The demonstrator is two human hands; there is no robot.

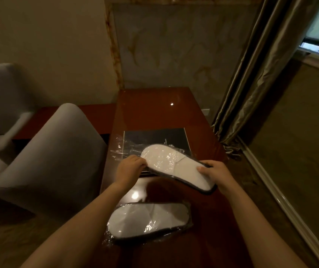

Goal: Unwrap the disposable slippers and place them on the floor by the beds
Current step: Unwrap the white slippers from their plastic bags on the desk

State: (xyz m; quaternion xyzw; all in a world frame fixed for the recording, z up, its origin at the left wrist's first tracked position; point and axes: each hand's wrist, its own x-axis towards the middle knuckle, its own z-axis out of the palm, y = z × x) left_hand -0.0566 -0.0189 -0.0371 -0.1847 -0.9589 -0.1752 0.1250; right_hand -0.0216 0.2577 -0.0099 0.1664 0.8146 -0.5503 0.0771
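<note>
1. A glossy reddish-brown wooden desk (166, 113) runs away from the camera toward a marbled wall panel; everything below is placed relative to it.
2. Above the middle of the desk, both hands hold up one white disposable slipper (178, 167) with a dark edge, tilted so that its toe end sits higher and further left than its heel end.
3. Clear plastic wrap (123, 147) still clings over the toe half of that slipper and trails off to the left, toward the far left part of the desk.
4. The left hand (130, 167) is closed with its fingertips pressed together, pinching the wrap at the slipper's toe end.
5. The right hand (215, 174) grips the heel end, thumb pressed on the white upper face and the fingers curled underneath.
6. A second slipper pack (147, 219), white, dark-rimmed and fully sealed in crinkled plastic, lies flat on the near end of the desk, below the raised slipper and between the two forearms.
7. A dark folder (152, 137) with faint lettering lies flat on the desk's middle, partly hidden behind the raised slipper.
8. A grey upholstered chair (54, 151) stands against the desk's left side.
9. Shiny olive curtains (251, 74) hang beside the desk's far right corner.
</note>
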